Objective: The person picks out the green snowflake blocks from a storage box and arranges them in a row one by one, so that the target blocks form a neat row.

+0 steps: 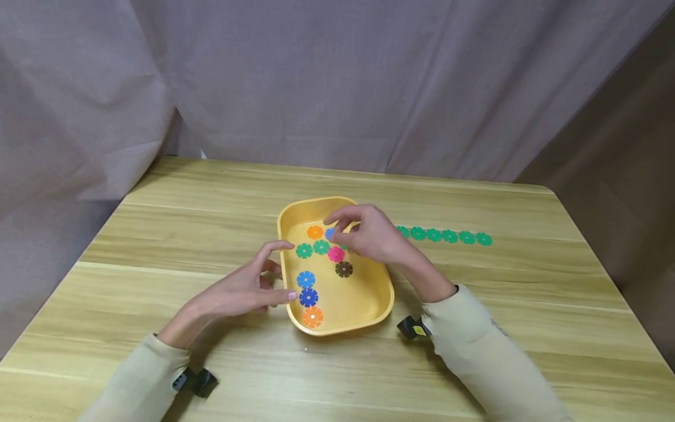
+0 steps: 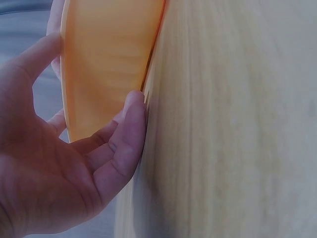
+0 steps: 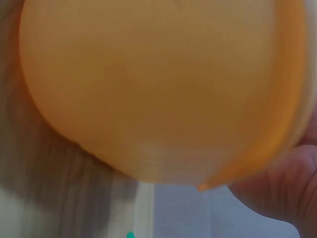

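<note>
A yellow plastic tray (image 1: pixel 364 293) holds several flower-shaped notched discs, including an orange disc (image 1: pixel 313 317), a dark blue disc (image 1: pixel 308 297), a pink disc (image 1: pixel 336 254), a brown disc (image 1: pixel 344 269) and a green disc (image 1: pixel 304 251). At the tray's left side, my left hand (image 1: pixel 248 287) grips the wall, thumb and index finger over the rim and other fingers outside, as the left wrist view also shows. My right hand (image 1: pixel 369 231) reaches over the far right rim, fingers bent beside a partly covered blue disc (image 1: pixel 329 234). Whether its fingertips pinch a disc is hidden.
Right of the tray, a straight row of green discs (image 1: pixel 450 236) lies on the wooden table (image 1: pixel 527 305). A grey curtain (image 1: pixel 316 88) hangs behind the table's far edge. In the right wrist view, the tray's outer wall (image 3: pixel 148 89) fills most of the picture.
</note>
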Tool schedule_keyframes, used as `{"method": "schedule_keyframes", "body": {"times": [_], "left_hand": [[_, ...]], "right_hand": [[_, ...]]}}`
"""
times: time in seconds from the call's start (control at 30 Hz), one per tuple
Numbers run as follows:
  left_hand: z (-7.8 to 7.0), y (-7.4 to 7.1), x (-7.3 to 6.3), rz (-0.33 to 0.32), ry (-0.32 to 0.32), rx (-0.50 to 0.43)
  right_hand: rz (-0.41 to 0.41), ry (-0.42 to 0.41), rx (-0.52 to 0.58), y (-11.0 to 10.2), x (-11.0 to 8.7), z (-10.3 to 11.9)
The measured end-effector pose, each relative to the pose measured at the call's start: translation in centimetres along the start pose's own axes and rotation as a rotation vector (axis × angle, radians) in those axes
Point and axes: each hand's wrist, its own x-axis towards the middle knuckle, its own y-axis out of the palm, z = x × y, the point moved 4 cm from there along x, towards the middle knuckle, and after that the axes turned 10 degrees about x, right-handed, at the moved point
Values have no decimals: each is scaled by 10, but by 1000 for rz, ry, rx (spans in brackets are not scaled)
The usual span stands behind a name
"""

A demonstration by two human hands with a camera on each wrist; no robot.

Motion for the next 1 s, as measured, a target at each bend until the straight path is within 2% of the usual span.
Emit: {"method": "schedule_keyframes", "body": {"times": [0.43, 0.7, 0.83, 1.0], "left_hand": [[0, 2, 0, -9, -8, 4], [-2, 4, 3, 8, -2, -7], [-3, 5, 4, 10, -2, -4], [-5, 4, 3, 13, 7, 2]], "right_hand": [[128, 96, 60, 29, 23, -10], [149, 137, 79, 36, 30, -18], [147, 151, 39, 37, 32, -21], [153, 155, -64, 39, 35, -24]]}}
